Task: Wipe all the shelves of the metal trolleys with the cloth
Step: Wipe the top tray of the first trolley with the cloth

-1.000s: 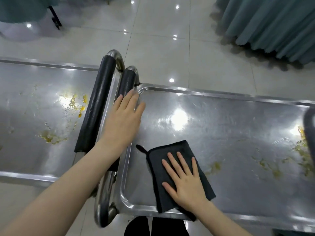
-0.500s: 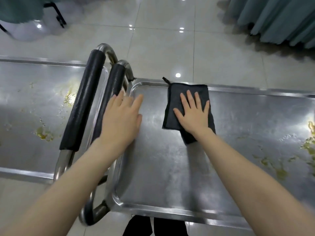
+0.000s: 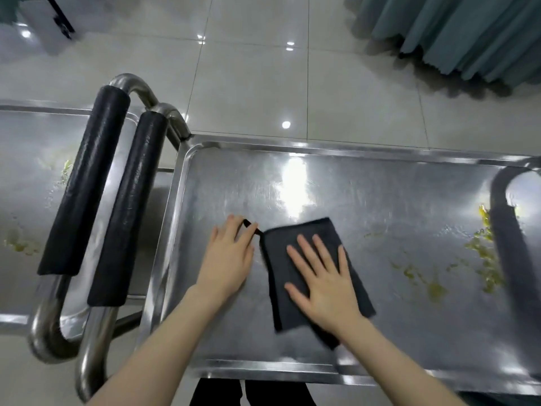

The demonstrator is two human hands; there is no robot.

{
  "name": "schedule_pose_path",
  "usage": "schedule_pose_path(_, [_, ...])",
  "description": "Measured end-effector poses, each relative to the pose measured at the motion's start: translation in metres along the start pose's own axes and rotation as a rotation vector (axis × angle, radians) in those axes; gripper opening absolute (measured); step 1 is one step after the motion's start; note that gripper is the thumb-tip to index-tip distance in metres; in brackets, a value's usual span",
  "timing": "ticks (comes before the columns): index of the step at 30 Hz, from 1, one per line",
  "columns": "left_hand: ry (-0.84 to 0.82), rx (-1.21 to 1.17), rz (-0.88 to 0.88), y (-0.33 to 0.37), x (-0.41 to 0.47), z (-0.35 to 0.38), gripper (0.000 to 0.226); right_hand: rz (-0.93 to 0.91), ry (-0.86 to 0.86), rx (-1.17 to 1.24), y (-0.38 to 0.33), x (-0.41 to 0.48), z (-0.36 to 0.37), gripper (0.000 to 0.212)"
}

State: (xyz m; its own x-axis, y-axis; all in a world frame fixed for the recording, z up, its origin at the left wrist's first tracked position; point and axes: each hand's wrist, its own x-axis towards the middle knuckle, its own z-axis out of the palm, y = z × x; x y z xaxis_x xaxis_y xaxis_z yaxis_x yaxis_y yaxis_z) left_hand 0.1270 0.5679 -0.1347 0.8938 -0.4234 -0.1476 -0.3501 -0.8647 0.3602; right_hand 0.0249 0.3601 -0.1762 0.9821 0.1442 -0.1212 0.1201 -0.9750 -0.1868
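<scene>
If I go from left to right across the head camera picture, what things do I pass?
Dirty left trolley shelf → outer black handle → inner black handle → left hand → black cloth → yellow smears on the right trolley shelf.

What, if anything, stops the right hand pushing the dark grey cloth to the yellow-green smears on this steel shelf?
Probably nothing: right hand lies flat on the cloth; only bare shelf separates it from the smears.
</scene>
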Motion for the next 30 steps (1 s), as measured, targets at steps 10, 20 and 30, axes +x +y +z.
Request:
schedule_pose_path(10, [-0.002, 0.047, -0.068, 0.009, 0.000, 0.009, 0.045, 0.313, -0.005, 0.037, 0.070, 0.150, -0.035, 0.068])
schedule_pose_path(20, [-0.065, 0.157, -0.039, 0.024, 0.006, 0.006, 0.053, 0.153, -0.043, -0.015, 0.005, -0.085, 0.009, 0.069])
schedule_pose_path(30, [-0.057, 0.219, -0.031, 0.022, 0.001, 0.022, 0.057, 0.384, -0.012, -0.029, 0.086, 0.080, -0.033, 0.066])
